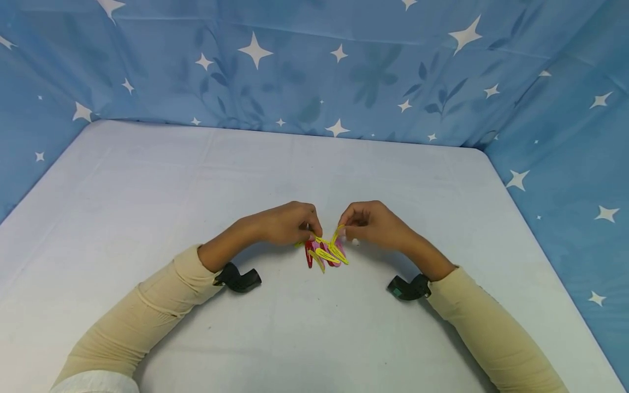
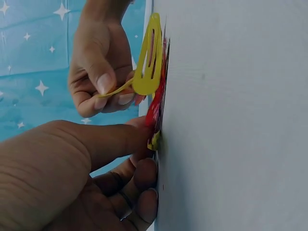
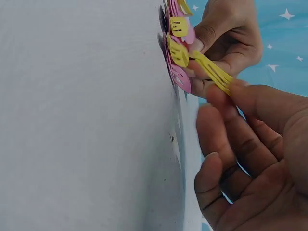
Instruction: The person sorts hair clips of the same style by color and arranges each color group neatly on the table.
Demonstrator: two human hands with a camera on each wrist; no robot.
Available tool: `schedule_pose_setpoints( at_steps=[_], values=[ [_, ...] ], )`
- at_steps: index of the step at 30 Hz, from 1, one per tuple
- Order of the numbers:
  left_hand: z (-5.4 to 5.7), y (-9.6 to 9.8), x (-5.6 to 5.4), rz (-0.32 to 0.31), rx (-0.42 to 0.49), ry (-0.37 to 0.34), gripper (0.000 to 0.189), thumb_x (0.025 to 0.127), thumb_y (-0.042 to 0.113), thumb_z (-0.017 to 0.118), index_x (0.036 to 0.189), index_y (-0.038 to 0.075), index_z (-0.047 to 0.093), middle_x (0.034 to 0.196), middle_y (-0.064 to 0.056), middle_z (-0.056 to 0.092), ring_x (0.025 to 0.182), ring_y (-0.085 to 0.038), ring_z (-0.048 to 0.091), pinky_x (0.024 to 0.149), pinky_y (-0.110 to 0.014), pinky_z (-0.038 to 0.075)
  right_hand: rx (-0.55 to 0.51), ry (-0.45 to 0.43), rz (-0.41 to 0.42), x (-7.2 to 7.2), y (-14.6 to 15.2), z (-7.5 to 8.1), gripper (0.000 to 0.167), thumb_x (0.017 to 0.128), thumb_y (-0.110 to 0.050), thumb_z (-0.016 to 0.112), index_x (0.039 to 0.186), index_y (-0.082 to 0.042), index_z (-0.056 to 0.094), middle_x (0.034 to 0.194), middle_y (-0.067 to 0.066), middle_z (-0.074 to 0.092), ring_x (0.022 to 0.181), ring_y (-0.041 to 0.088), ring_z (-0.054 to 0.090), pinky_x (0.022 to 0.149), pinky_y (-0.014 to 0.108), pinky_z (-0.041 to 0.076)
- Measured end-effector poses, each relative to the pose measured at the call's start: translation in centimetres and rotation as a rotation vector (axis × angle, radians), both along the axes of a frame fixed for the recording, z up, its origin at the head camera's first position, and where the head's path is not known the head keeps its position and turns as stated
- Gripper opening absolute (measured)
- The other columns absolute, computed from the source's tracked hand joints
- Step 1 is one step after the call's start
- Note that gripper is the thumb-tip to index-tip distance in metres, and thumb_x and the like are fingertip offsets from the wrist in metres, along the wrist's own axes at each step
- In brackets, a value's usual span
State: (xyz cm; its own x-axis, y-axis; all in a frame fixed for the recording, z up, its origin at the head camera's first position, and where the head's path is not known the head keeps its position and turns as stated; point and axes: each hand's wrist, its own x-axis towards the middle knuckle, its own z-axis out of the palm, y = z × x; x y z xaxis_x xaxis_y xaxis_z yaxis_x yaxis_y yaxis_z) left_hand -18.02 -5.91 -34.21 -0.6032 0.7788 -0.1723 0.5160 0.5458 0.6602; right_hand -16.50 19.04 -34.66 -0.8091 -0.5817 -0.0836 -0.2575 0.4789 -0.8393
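A small pile of snap hair clips in yellow, pink and red lies on the white tabletop in front of me. Thumb and forefinger of my right hand pinch one end of a yellow hair clip, which slants up from the pile's right side. My left hand grips at the pile's far left edge, its fingertips around a red clip and partly hiding it. Another yellow clip stands out toward the left wrist camera. A pink clip shows at the near end in the right wrist view.
The white-covered table stretches out on all sides of the pile. A blue curtain with white stars hangs behind it and along the sides. Black wrist cameras sit at both cuffs, close over the table.
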Motion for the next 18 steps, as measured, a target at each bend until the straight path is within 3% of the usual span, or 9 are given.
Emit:
schedule_pose_setpoints(
  at_steps=[7,18],
  values=[
    [0.02,-0.06,-0.05,0.038,0.022,-0.007,0.014,0.095,0.006,0.062,0.104,0.008,0.073,0.100,-0.001,0.065,0.090,-0.015,0.058,0.081,-0.027,0.050,-0.009,0.036,-0.046,0.02,0.01,0.14,0.008,0.092,-0.005,0.067,0.100,-0.005,0.068,0.087,0.012,0.068,0.071,0.021,0.064,0.063,0.026,0.049],
    [0.00,-0.41,-0.71,0.114,0.129,0.088,0.018,0.095,0.005,0.063,0.107,0.004,0.075,0.105,-0.004,0.074,0.097,-0.017,0.063,0.089,-0.032,0.053,0.015,0.049,-0.097,-0.17,-0.04,0.08,0.011,0.093,-0.011,0.067,0.103,-0.007,0.069,0.086,0.011,0.067,0.071,0.022,0.062,0.064,0.026,0.048]
  ],
)
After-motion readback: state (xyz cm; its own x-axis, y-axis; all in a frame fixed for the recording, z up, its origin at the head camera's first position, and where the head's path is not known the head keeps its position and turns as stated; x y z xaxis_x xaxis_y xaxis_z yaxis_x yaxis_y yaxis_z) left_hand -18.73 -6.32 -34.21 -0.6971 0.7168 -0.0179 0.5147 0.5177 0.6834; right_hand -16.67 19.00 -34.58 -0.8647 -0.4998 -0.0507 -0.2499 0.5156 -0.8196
